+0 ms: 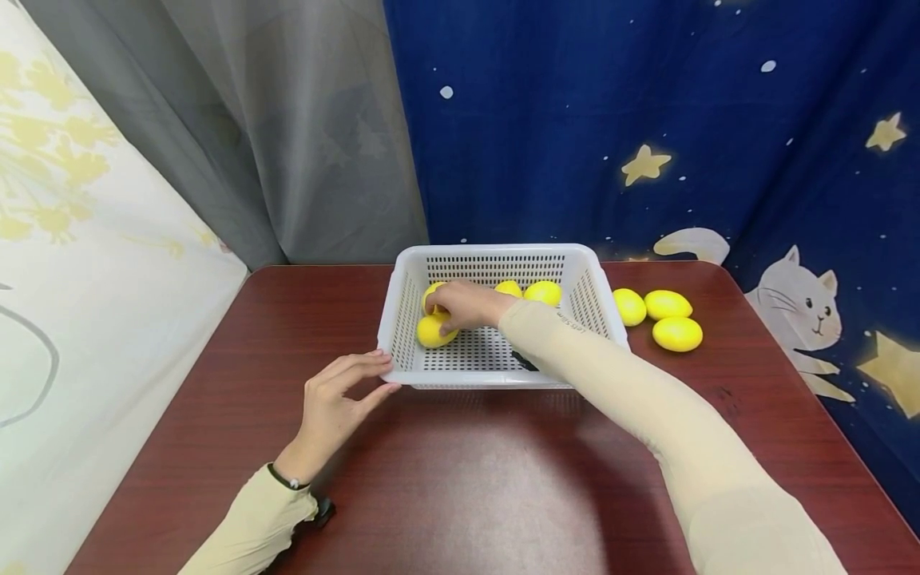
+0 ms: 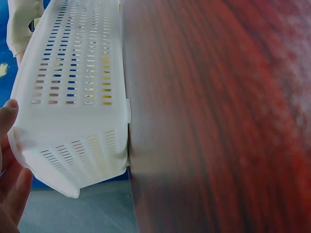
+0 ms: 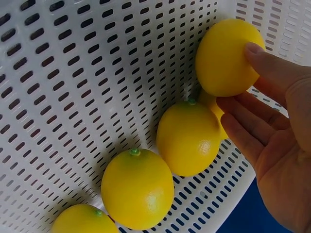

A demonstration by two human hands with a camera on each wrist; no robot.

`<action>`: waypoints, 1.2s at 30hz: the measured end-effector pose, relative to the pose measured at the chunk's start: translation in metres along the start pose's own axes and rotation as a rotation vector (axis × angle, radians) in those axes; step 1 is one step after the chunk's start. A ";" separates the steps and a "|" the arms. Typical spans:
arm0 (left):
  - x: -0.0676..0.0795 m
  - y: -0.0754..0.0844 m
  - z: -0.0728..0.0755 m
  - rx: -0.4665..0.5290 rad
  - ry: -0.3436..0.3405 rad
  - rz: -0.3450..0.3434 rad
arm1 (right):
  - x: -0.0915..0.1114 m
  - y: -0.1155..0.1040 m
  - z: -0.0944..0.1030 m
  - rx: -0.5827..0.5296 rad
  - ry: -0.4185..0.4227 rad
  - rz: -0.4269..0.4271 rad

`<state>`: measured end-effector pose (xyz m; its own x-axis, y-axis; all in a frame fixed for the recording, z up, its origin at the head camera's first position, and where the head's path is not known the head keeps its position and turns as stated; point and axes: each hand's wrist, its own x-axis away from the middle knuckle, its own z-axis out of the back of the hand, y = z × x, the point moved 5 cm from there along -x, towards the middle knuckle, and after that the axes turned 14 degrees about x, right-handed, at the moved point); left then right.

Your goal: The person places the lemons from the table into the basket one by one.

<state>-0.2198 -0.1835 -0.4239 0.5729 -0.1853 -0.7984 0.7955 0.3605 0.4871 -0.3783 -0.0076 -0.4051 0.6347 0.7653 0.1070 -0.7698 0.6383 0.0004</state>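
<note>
A white perforated plastic basket [image 1: 470,378] holds several yellow lemons. My right hand [image 1: 470,305] reaches into its left part and grips a lemon [image 1: 434,331], the thumb on the near side. In the right wrist view, the gripped lemon [image 3: 224,60] sits between the thumb and fingers, close to the basket's wall. Other lemons with green stem ends, such as one lemon [image 3: 138,189], lie beside it in a row. My left hand [image 1: 338,403] holds the basket's near left corner by the rim, thumb in front and fingers at the side.
Three lemons [image 1: 678,334] lie on the dark red wooden table [image 1: 460,479], just right of the basket. Behind the table hang a grey curtain [image 1: 331,136] and a blue curtain [image 1: 539,136] with stars. A pale patterned cloth [image 1: 93,303] hangs at the left.
</note>
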 end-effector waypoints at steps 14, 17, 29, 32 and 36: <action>0.000 0.001 0.000 -0.009 0.003 -0.005 | 0.002 0.000 0.003 0.009 -0.019 -0.020; 0.000 0.001 0.000 -0.010 0.002 -0.007 | 0.003 -0.001 0.004 0.004 -0.019 -0.013; 0.000 0.001 0.000 -0.005 -0.007 -0.012 | 0.014 0.003 0.021 -0.034 -0.025 -0.022; 0.000 0.002 0.000 -0.004 -0.008 -0.014 | 0.017 0.005 0.026 -0.032 -0.025 -0.018; 0.000 0.002 0.001 -0.012 -0.009 -0.017 | 0.023 0.008 0.036 -0.033 -0.016 -0.008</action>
<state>-0.2178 -0.1834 -0.4226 0.5613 -0.2000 -0.8031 0.8026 0.3683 0.4692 -0.3723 0.0119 -0.3673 0.6398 0.7587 0.1227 -0.7616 0.6473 -0.0311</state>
